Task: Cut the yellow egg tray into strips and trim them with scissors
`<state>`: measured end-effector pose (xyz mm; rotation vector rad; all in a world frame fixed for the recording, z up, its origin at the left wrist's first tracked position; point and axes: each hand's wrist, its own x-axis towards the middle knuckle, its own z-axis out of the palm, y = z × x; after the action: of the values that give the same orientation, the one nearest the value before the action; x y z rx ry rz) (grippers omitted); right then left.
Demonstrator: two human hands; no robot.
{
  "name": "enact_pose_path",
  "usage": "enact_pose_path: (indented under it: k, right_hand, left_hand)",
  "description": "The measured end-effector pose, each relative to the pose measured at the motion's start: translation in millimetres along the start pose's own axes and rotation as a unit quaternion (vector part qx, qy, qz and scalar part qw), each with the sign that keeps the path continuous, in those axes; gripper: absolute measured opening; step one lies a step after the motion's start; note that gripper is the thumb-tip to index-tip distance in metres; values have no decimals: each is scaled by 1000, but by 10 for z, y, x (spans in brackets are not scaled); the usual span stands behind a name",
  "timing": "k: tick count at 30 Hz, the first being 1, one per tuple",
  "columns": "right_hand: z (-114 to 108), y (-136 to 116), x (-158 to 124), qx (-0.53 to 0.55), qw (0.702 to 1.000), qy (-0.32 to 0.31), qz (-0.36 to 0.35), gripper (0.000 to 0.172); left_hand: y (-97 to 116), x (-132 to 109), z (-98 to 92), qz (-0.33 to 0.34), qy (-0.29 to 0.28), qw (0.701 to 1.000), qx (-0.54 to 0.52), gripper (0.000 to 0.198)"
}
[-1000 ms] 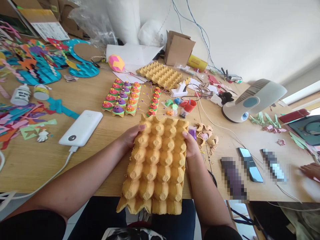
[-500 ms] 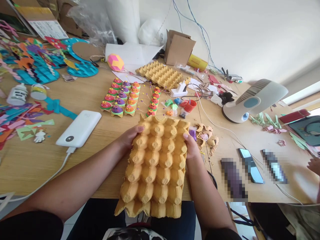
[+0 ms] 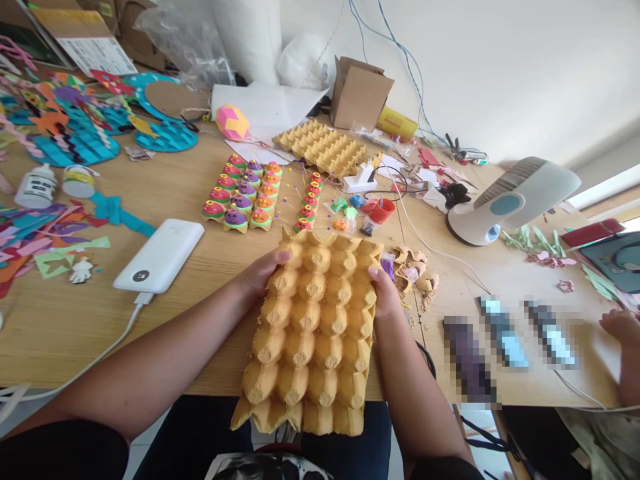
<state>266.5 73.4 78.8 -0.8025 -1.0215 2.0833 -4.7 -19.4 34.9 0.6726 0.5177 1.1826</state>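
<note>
At the near edge of the table (image 3: 75,320), left hand (image 3: 260,275) and right hand (image 3: 386,297) clasp the tray (image 3: 315,333) by its sides, whole and unpainted; painted cups (image 3: 243,195) sit finished at 11 o'clock.

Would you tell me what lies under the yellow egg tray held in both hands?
The egg tray spans the wooden table edge; its near end overhangs a dark-clothed lap. Its sides are held by the left hand and right hand; whatever lies beneath is covered.
</note>
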Motion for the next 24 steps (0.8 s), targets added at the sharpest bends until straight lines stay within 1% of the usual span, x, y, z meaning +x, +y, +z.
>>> enact_pose_path:
  k: [4,6,11,17,24]
  right_hand:
    - [5,10,0,7,1000,9,-7,62]
    - [5,9,-2,6,1000,5,-6,61]
    - [14,-6,-17,9,1000,13,0,63]
    - [27,-8,-27,8,1000,19,-3,66]
    - [25,-5,-22,6,1000,19,7,70]
  left_hand:
    - [-17,11,-15,6,-16,1000,0,76]
    - [-24,13,-16,9,-20,1000,-1,77]
    - [-28,7,-37,4,-14,1000,-4,74]
    - [-25,-17,-54,-27,-1,1000,-2,80]
    - [-47,-9,-61,-14,-7,1000,-9,80]
